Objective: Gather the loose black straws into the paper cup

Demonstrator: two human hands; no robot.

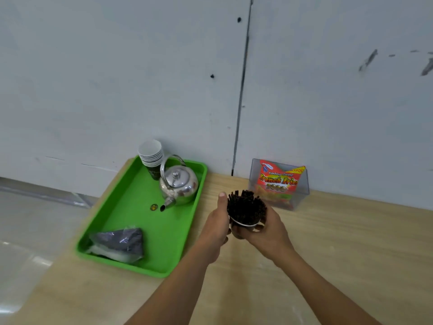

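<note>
A thick bundle of black straws [246,206] stands upright in a paper cup [241,223], whose white rim shows below the straws. Both hands hold the cup just above the wooden table. My left hand [216,225] wraps its left side, thumb raised beside the straws. My right hand [267,231] cups its right side and underside, fingers curled round it. Most of the cup's body is hidden by the hands.
A green tray [131,207] at left carries a stack of paper cups [151,153], a steel kettle [179,184] and a plastic bag of dark items [119,242]. A clear box with a snack packet [280,181] stands at the wall behind my hands.
</note>
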